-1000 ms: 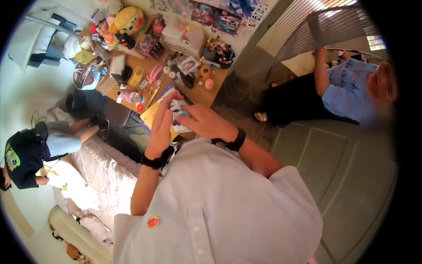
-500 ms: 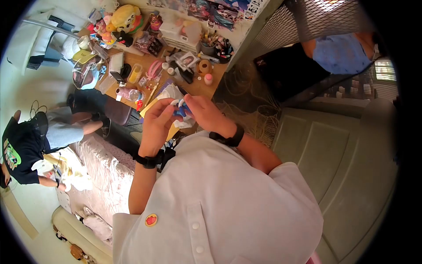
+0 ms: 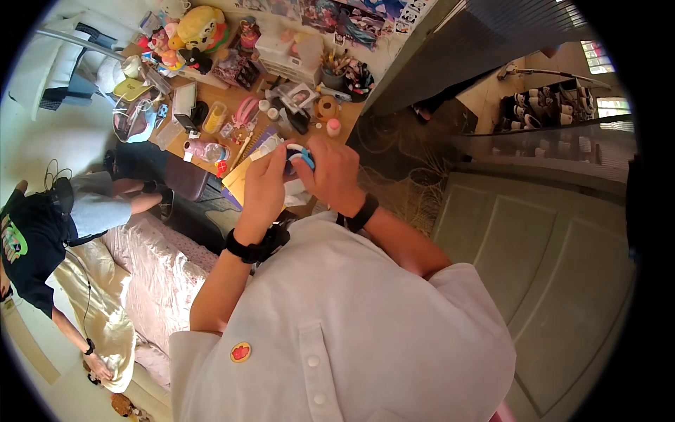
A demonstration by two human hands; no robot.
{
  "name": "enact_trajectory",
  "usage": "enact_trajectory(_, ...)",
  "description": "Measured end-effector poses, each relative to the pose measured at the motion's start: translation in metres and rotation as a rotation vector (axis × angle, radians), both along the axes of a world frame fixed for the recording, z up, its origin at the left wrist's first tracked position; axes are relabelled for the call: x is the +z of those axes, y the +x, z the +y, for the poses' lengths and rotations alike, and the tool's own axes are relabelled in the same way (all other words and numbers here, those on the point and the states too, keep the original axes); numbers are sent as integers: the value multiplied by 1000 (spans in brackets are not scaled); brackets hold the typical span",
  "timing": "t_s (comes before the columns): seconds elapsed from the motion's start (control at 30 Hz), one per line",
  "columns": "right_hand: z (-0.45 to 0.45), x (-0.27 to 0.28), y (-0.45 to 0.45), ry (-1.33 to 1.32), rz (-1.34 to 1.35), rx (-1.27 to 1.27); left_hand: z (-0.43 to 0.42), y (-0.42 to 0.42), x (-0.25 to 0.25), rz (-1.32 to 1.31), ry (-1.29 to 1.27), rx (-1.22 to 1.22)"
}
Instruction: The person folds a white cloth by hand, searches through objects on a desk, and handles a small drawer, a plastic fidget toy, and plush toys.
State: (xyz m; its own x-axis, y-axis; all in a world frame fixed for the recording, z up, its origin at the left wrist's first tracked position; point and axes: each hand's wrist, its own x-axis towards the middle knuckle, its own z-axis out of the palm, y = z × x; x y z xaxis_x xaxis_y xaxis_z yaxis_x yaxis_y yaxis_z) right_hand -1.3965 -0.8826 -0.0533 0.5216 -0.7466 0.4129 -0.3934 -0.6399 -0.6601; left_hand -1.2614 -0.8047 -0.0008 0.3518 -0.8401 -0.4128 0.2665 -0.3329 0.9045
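My left hand (image 3: 263, 188) and my right hand (image 3: 332, 176) are raised close together in front of my chest, near the front edge of the desk. Between their fingertips is a small blue-and-white curved item (image 3: 302, 157); its exact kind is too small to make out. Both hands grip it, with the fingers partly covering it. Just behind my left hand lie a yellow sheet (image 3: 238, 181) and some crumpled white wrapping (image 3: 270, 145). Each of my wrists wears a black band.
The desk (image 3: 344, 125) carries a plastic bottle (image 3: 205, 150), a pink-capped jar (image 3: 333, 127), a tape roll (image 3: 326, 107) and plush toys (image 3: 202, 29). At left, another person (image 3: 36, 243) leans over a bed (image 3: 163, 271), one hand on cream cloth (image 3: 105, 309). A door (image 3: 520, 274) stands at right.
The blue-and-white item has turned in my fingers, showing more of a curve. The other person's arm has reached further along the bed. Someone in blue at the doorway has left view.
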Motion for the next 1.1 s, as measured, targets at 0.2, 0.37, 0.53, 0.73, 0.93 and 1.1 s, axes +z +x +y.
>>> enact_trajectory(0.2, -22, 6, 12, -120, -95, 1, -3, -7, -4, 267, -40, 76)
enact_trajectory(0.37, -31, 24, 14, -64, -195, 198, -1, 10, 2, 277, -61, 67)
enact_trajectory(0.53, -29, 24, 8, 276, -360, 358, 0, 17, 1, 190, -122, -9)
enact_trajectory(0.73, -31, 23, -11, 271, -147, 434, 9, 18, -4, 301, -140, 5)
enact_trajectory(0.93, -28, 26, -15, 791, -288, 350, 11, 13, 4, 97, -104, -6)
enact_trajectory(1.1, -32, 7, -23, 847, -250, 378, 14, 9, 4, -273, 41, -168)
